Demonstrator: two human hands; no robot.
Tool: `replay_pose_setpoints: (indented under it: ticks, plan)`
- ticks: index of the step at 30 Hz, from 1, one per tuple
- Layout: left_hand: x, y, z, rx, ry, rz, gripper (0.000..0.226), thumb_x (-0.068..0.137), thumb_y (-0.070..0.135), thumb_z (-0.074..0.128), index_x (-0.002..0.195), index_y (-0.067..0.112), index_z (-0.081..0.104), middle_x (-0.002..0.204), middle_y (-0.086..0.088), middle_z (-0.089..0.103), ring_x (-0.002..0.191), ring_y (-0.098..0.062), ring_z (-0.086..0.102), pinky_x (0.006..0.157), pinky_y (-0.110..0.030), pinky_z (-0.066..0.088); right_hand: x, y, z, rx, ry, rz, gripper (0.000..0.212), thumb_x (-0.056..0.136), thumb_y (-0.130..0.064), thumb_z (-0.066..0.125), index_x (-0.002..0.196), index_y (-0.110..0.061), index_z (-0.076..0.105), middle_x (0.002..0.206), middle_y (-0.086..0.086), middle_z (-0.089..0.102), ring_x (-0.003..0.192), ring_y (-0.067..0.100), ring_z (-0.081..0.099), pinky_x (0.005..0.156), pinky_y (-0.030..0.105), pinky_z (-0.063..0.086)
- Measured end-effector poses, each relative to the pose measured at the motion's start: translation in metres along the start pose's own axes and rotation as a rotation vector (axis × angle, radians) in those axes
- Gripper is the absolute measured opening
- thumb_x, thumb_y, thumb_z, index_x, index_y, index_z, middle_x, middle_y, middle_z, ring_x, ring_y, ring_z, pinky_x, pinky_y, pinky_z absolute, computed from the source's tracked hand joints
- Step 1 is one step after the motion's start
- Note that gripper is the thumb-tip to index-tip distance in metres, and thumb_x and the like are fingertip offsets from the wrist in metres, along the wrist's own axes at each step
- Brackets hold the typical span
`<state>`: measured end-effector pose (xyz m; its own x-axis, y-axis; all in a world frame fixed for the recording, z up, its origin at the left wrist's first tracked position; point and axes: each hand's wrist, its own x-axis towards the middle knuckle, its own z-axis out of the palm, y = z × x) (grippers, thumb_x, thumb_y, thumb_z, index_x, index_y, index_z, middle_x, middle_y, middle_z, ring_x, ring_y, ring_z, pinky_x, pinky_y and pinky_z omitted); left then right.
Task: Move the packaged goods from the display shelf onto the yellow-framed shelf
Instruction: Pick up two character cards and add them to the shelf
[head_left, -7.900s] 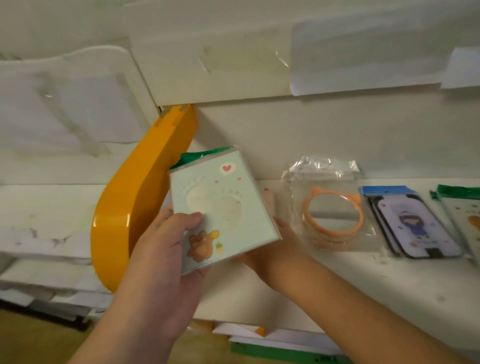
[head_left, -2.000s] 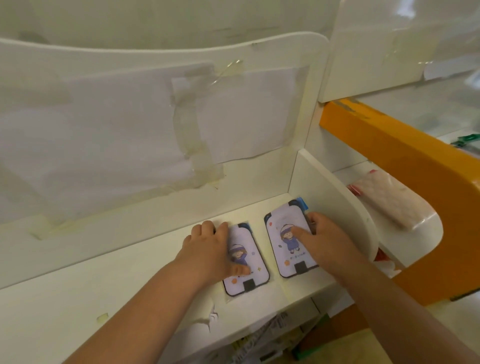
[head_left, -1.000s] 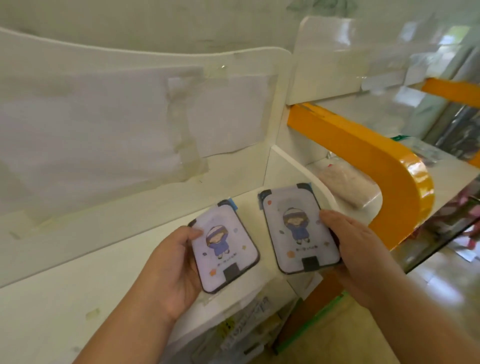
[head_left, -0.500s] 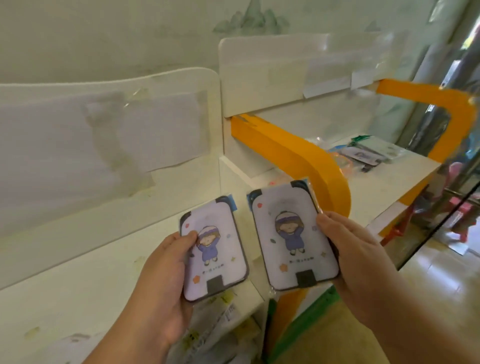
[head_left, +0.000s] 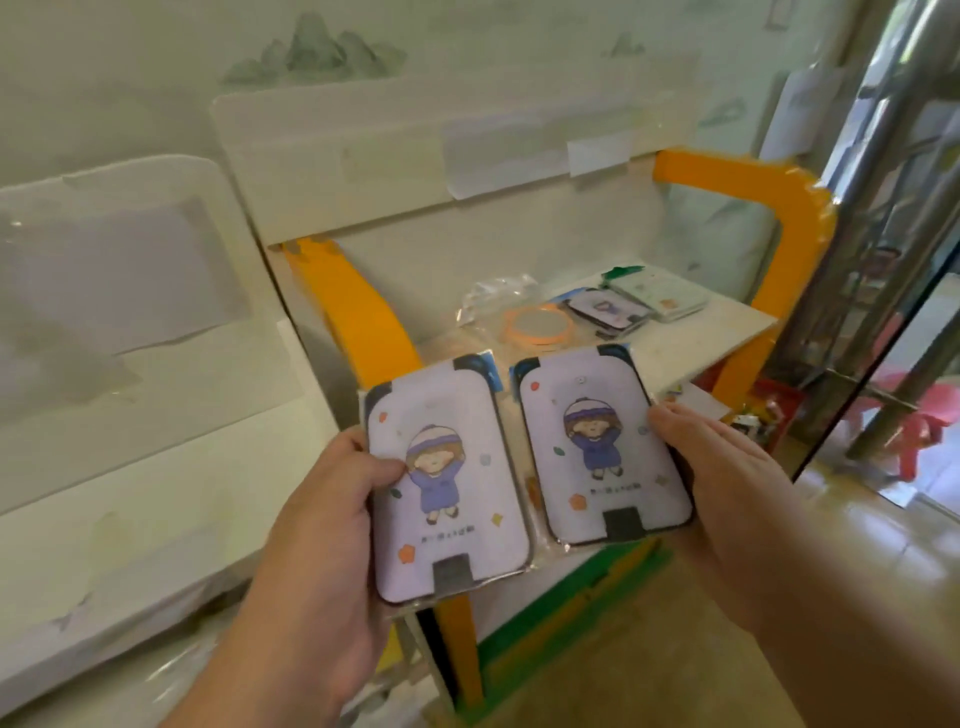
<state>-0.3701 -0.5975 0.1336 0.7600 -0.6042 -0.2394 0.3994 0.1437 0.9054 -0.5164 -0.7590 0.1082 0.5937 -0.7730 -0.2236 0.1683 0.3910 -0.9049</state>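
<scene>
We're facing the yellow-framed shelf (head_left: 696, 332) by a glass door (head_left: 883, 312); our left hand (head_left: 322, 519) grips one card pack (head_left: 447, 483), our right hand (head_left: 727, 467) the other card pack (head_left: 597, 447), both above the floor.

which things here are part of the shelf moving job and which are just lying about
Job:
left hand, card pack
right hand, second card pack
yellow-framed shelf
round mirror and packs already there

Lying about:
pink stool
taped paper
</scene>
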Motion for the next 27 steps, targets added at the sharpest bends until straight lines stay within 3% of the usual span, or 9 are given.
replay_pose_setpoints:
  ticks: [3, 6, 13, 17, 22, 27]
  plan:
    - [-0.003, -0.02, 0.041, 0.061, -0.031, -0.104, 0.028, 0.098, 0.01, 0.04, 0.107, 0.02, 0.065, 0.088, -0.007, 0.079, 0.074, -0.026, 0.077, 0.053, -0.041, 0.059, 0.011, -0.013, -0.035, -0.017, 0.042, 0.014, 0.019, 0.099, -0.026, 0.052, 0.108, -0.019, 0.068, 0.091, 0.007, 0.078, 0.079, 0.023, 0.076, 0.054, 0.032, 0.058]
    - [0.007, -0.03, 0.073, 0.079, -0.057, -0.151, 0.029, 0.1, 0.015, 0.043, 0.112, 0.028, 0.066, 0.095, -0.005, 0.08, 0.082, -0.026, 0.077, 0.063, -0.042, 0.06, 0.024, -0.023, -0.064, -0.031, 0.085, 0.005, 0.018, 0.099, -0.026, 0.053, 0.107, -0.021, 0.068, 0.09, 0.006, 0.078, 0.078, 0.022, 0.076, 0.062, 0.036, 0.056]
    - [0.064, -0.058, 0.12, 0.03, -0.012, -0.203, 0.026, 0.099, 0.014, 0.044, 0.111, 0.026, 0.064, 0.09, -0.005, 0.08, 0.073, -0.025, 0.077, 0.047, -0.037, 0.058, 0.073, -0.034, -0.111, -0.092, 0.177, 0.018, 0.021, 0.099, -0.026, 0.051, 0.11, -0.017, 0.067, 0.09, 0.008, 0.078, 0.075, 0.024, 0.073, 0.059, 0.035, 0.052]
    - [0.116, -0.072, 0.144, -0.022, 0.001, -0.21, 0.029, 0.097, 0.011, 0.044, 0.115, 0.025, 0.063, 0.095, -0.007, 0.079, 0.082, -0.031, 0.076, 0.057, -0.046, 0.06, 0.117, -0.05, -0.123, -0.176, 0.212, 0.034, 0.017, 0.1, -0.023, 0.05, 0.101, -0.019, 0.067, 0.076, 0.005, 0.077, 0.063, 0.02, 0.074, 0.057, 0.036, 0.053]
    - [0.176, -0.079, 0.179, -0.082, -0.001, -0.201, 0.033, 0.097, 0.008, 0.044, 0.116, 0.026, 0.064, 0.1, -0.009, 0.079, 0.09, -0.035, 0.075, 0.073, -0.059, 0.059, 0.182, -0.077, -0.134, -0.242, 0.238, 0.054, 0.014, 0.099, -0.028, 0.054, 0.101, -0.022, 0.066, 0.076, 0.006, 0.077, 0.066, 0.025, 0.075, 0.059, 0.038, 0.055]
    - [0.225, -0.082, 0.205, -0.075, 0.028, -0.135, 0.035, 0.096, 0.002, 0.043, 0.118, 0.019, 0.064, 0.098, -0.009, 0.079, 0.085, -0.028, 0.077, 0.065, -0.044, 0.061, 0.246, -0.091, -0.146, -0.178, 0.264, 0.104, 0.012, 0.096, -0.029, 0.058, 0.104, -0.025, 0.066, 0.088, 0.009, 0.076, 0.078, 0.03, 0.074, 0.063, 0.04, 0.058]
